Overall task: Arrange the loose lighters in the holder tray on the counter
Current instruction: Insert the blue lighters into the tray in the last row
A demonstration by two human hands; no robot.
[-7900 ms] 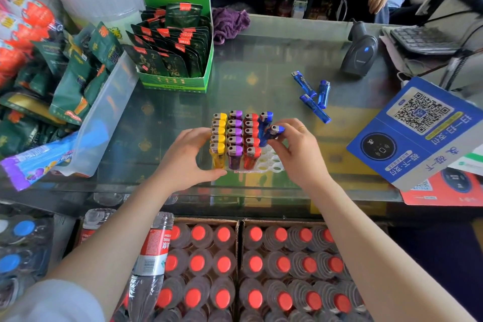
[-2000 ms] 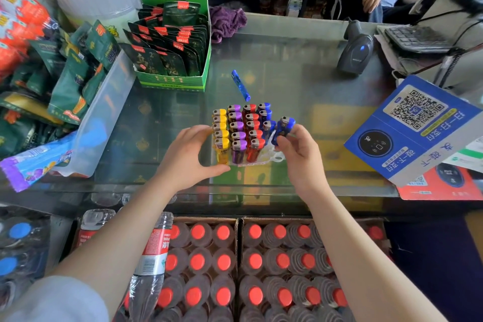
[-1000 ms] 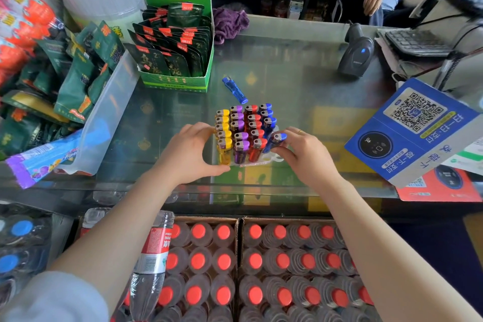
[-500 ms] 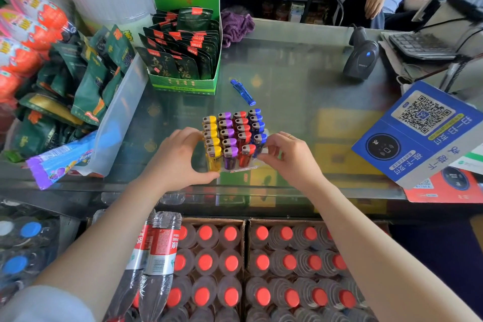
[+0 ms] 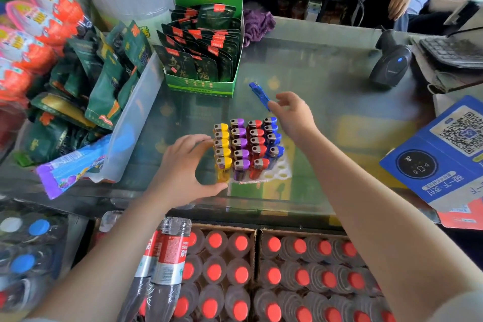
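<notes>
My left hand (image 5: 183,165) is curled against the near left corner of the holder tray (image 5: 283,174), thumb and fingers bracing it on the glass counter (image 5: 326,102), while my right hand (image 5: 294,115) reaches past the tray with fingers spread and nothing in them, just touching the last loose blue lighter (image 5: 258,95), which lies flat near the green box (image 5: 201,86). The lighter looks light, hard and smooth, so I judge it will skid on glass if nudged; best to pinch it across its narrow sides near the middle, then turn it upright. One empty slot shows at the tray's near right, where I judge it belongs
</notes>
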